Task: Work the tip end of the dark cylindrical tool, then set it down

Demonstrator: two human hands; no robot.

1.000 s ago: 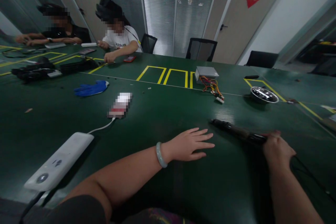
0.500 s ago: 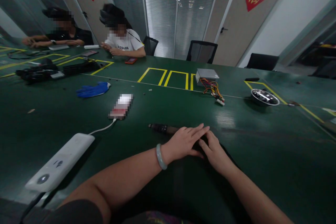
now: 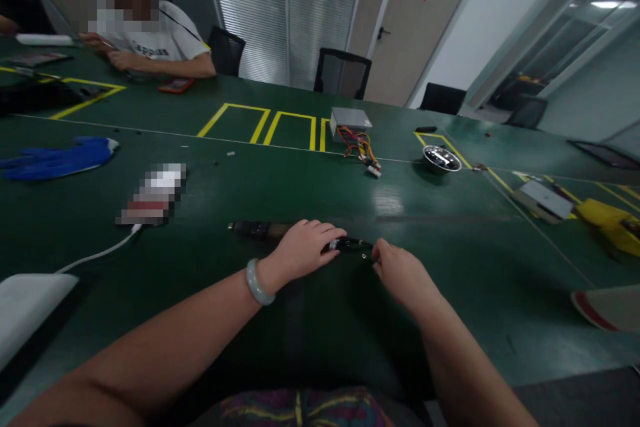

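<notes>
A dark electric screwdriver [image 3: 251, 229] lies across the green table [image 3: 200, 320], its narrow tip pointing left. My left hand [image 3: 307, 248], with a pale bangle at the wrist, is wrapped over its body and hides the middle. From the right end, a dark cable end [image 3: 354, 242] with small shiny parts sticks out. Beside it, my right hand [image 3: 397, 270] is closed, its thumb and fingers pinching a thin black cable with a small bright metal tip [image 3: 365, 256]. The rest of that cable is hidden by my right hand.
To the left are a phone [image 3: 153, 193] on a white cord, a white power bank [image 3: 30, 310] and a blue glove [image 3: 63, 159]. Farther back stand a metal power supply [image 3: 351, 121] with loose wires and a steel bowl [image 3: 442, 159]. A co-worker [image 3: 173, 47] sits across the table.
My hands have moved apart: they touched over the tool before, and now my right hand pinches a cable to the right. The view has turned right, bringing a yellow object into sight.
</notes>
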